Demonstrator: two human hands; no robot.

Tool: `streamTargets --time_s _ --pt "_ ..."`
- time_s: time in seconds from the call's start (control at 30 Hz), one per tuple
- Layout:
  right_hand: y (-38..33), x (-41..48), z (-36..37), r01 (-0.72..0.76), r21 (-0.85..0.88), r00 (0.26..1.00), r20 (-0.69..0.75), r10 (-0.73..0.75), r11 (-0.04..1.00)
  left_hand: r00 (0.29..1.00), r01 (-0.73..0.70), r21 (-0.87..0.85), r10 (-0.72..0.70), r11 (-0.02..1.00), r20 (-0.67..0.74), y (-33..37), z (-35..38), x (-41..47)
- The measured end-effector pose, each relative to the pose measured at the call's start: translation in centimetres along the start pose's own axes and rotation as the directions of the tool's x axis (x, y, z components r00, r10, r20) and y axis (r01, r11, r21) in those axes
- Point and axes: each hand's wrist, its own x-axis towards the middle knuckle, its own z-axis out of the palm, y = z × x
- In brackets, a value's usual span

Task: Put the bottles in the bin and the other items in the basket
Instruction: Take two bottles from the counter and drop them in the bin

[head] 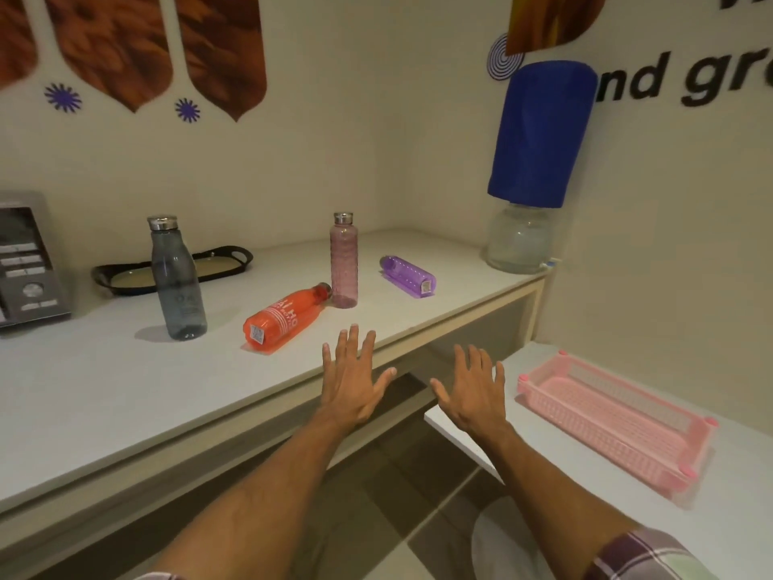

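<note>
Several bottles are on the white counter (83, 395). A grey bottle (177, 282) and a pink bottle (344, 261) stand upright. An orange bottle (284, 320) and a purple bottle (408, 277) lie on their sides. A pink basket (619, 416) sits on a lower white surface at the right. My left hand (355, 383) hovers flat over the counter's front edge, just right of the orange bottle, fingers spread, holding nothing. My right hand (472, 391) is spread open in the air between counter and basket, also holding nothing.
A black tray (125, 282) lies behind the grey bottle. A grey appliance (25, 261) stands at the far left. A water dispenser jar with a blue cover (539, 136) stands in the back right corner. A white bin rim (502, 542) shows below.
</note>
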Motion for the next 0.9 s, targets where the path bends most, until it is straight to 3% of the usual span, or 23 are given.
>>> streamTargets --time_s 0.37,0.6,0.9 --pt "-1.7 17.9 3.4 0.123 -0.007 0.988 -0.089 -0.123 0.992 0.984 0.113 -0.042 -0.117 0.993 -0.137 -3.5 2.3 16.4" --pt "-4.3 28.5 6.7 0.171 0.024 0.981 -0.094 -0.168 0.985 0.949 0.159 -0.260 -0.220 0.953 -0.225 -7.4 3.8 27.0" --pt "-6.0 38.3 9.6 0.209 0.054 0.977 -0.059 -0.206 0.976 0.856 0.332 -0.567 -0.493 0.754 -0.155 -8.8 6.6 35.7"
